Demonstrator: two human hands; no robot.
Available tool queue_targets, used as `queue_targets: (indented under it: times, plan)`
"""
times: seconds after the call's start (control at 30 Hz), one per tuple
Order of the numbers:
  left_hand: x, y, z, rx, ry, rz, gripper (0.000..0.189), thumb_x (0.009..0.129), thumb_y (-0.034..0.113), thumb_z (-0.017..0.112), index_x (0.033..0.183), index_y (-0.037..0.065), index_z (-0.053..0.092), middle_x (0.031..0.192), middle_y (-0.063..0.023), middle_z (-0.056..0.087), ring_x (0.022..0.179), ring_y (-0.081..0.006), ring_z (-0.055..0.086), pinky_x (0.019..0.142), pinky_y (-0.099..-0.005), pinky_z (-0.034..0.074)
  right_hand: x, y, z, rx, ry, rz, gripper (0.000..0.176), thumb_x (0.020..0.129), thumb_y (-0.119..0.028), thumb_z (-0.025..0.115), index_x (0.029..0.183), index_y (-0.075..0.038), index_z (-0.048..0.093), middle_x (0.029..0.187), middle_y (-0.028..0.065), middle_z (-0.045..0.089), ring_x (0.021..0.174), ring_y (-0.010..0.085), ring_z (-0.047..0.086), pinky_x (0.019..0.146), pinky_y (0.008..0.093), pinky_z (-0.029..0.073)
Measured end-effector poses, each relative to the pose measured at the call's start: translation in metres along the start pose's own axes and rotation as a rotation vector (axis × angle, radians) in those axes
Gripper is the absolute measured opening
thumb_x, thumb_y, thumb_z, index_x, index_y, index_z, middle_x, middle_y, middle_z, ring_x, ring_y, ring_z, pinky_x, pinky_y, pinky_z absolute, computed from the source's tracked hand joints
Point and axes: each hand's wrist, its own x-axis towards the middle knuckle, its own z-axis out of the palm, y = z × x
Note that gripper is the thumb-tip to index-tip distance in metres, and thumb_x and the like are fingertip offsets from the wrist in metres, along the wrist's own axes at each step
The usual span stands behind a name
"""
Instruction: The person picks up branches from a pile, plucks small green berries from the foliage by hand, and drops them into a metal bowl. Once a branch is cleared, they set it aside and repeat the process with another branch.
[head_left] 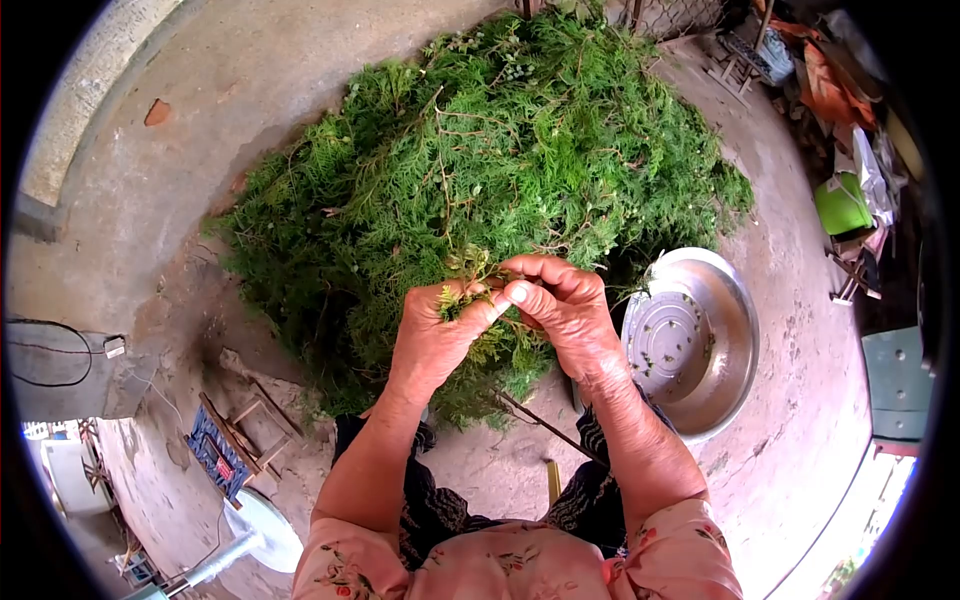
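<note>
My left hand is closed, pinching a small leafy evergreen sprig whose yellow-green tips stick out around the fingers. Right beside it, my right hand is closed too, thumb and forefinger pressed together at the same sprig, their tips meeting the left fingertips. Whatever lies between the right fingertips is too small to make out. Both hands are over the near side of a big heap of green evergreen branches. Close to my right forearm sits a wide metal basin with several small green bits on its bottom.
A small wooden-framed stool with a woven blue seat lies at the lower left, near a pale round fan-like base. A bare stick crosses between my knees. Along the right are a bright green container and orange cloth.
</note>
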Motion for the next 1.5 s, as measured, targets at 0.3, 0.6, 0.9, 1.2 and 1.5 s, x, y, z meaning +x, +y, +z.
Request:
queue_targets:
  times: [0.3,0.6,0.9,1.2,1.5]
  plan:
    - [-0.002,0.006,-0.005,-0.290,-0.126,-0.143,0.010,0.076,0.009,0.069,0.082,0.001,0.067,0.063,0.0051,0.054,0.055,-0.0027,0.041,0.048,-0.0206,0.031,-0.003,-0.007,-0.004,0.408,0.004,0.300,0.023,0.082,-0.027,0.062,0.088,-0.004,0.062,0.061,-0.0015,0.054,0.042,0.0064,0.043,0.037,0.0182,0.032]
    - [-0.003,0.016,-0.004,-0.252,-0.263,-0.061,0.013,0.076,0.012,0.069,0.079,0.000,0.065,0.071,-0.0007,0.061,0.063,-0.0058,0.049,0.058,-0.0233,0.041,0.000,-0.009,-0.006,0.275,-0.162,0.287,0.034,0.080,-0.022,0.066,0.106,-0.002,0.059,0.081,0.0031,0.062,0.057,0.0052,0.047,0.049,0.0182,0.039]
    - [-0.001,0.011,-0.015,-0.042,-0.178,-0.108,0.023,0.077,0.022,0.070,0.079,0.000,0.062,0.070,0.0015,0.058,0.065,-0.0067,0.052,0.063,-0.0246,0.043,0.003,-0.009,-0.006,-0.187,-0.074,-0.033,0.017,0.074,0.000,0.068,0.091,-0.002,0.064,0.078,0.0004,0.055,0.069,0.0089,0.050,0.064,0.0207,0.042]
    - [0.002,-0.004,-0.008,-0.371,0.040,-0.181,0.033,0.080,0.033,0.066,0.078,0.001,0.063,0.069,-0.0024,0.058,0.052,-0.0117,0.047,0.049,-0.0267,0.036,0.002,-0.002,-0.005,-0.471,-0.067,-0.297,0.020,0.073,0.002,0.067,0.091,-0.002,0.064,0.079,0.0038,0.060,0.070,0.0104,0.054,0.063,0.0217,0.044]
    - [-0.003,0.005,-0.007,-0.486,-0.080,-0.222,0.017,0.077,0.018,0.066,0.076,0.001,0.065,0.073,-0.0070,0.064,0.044,-0.0079,0.043,0.051,-0.0238,0.041,-0.004,0.004,-0.012,0.536,-0.098,0.346,0.017,0.081,-0.013,0.063,0.095,-0.003,0.062,0.077,0.0078,0.065,0.049,0.0076,0.050,0.039,0.0172,0.034]
